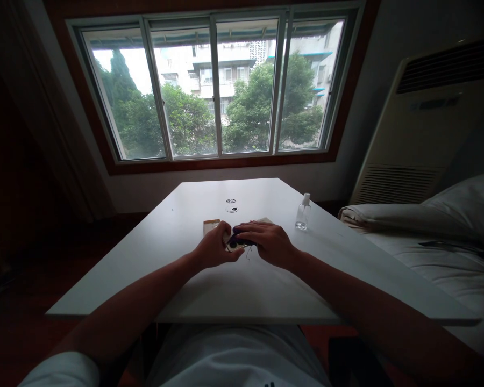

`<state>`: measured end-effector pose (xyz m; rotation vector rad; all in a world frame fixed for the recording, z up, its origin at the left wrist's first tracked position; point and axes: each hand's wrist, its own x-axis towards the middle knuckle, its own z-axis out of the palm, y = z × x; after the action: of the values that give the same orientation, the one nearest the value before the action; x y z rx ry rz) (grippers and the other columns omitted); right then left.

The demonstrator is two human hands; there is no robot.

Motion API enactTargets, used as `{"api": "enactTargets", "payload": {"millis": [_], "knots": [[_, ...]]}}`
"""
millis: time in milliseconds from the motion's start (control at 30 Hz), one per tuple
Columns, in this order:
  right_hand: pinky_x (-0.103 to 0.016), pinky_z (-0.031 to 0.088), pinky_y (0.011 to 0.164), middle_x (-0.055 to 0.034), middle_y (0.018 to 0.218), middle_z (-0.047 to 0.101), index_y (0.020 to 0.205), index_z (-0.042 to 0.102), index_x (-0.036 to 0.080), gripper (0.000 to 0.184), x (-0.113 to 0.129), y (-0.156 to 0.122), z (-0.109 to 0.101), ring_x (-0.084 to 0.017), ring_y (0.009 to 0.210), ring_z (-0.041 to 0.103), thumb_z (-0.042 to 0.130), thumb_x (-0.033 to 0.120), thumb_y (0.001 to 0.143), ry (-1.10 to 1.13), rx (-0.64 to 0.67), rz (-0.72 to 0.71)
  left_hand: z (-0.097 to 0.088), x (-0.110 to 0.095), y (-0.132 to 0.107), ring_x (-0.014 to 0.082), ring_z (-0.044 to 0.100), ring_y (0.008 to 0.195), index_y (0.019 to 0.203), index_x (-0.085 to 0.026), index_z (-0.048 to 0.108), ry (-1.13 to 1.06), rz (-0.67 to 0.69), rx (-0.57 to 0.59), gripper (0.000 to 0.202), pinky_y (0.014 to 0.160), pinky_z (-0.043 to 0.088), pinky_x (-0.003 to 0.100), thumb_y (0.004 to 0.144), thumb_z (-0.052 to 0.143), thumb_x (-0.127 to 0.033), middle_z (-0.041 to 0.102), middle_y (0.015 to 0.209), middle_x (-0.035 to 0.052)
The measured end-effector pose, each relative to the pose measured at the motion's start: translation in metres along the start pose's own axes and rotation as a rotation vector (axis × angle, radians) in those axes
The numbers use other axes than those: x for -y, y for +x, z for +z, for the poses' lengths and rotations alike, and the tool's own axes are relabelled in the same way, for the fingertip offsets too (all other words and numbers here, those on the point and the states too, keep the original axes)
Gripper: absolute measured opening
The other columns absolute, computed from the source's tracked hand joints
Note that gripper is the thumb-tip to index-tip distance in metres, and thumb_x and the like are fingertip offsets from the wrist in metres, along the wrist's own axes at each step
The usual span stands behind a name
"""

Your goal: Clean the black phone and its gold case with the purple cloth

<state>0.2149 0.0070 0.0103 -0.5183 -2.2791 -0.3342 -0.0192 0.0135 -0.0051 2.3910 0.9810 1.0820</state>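
Left hand (215, 248): clamped on the phone-like object's left side.
Gold-edged item (210, 223): just beyond, on the surface (177, 226).
Phone-like object (236, 248): between both hands.
Right hand (275, 244): over dark cloth (248, 241); grip unclear.
Clear bottle (302, 216): upright, right.

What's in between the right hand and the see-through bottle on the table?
Just a bare bit of white tabletop lies between the right hand and the see-through bottle. The head view shows it.

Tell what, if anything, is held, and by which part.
Left grip holds a phone-like object by its left end; right grip lies over a dark item, hold unclear.
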Motion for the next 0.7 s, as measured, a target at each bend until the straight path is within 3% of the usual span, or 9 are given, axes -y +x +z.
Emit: {"api": "enactTargets", "payload": {"millis": [700], "knots": [[-0.040, 0.054, 0.099, -0.0033, 0.121, 0.071, 0.107, 0.066, 0.021, 0.027, 0.0018, 0.0008, -0.0010, -0.020, 0.115, 0.067, 0.056, 0.006, 0.087, 0.012, -0.094, 0.031, -0.0012, -0.0013, -0.0009, 0.0125, 0.053, 0.067, 0.101, -0.021, 0.039, -0.046, 0.000, -0.048, 0.053, 0.057, 0.046, 0.025, 0.072, 0.076, -0.045, 0.057, 0.091, 0.0016]]}}
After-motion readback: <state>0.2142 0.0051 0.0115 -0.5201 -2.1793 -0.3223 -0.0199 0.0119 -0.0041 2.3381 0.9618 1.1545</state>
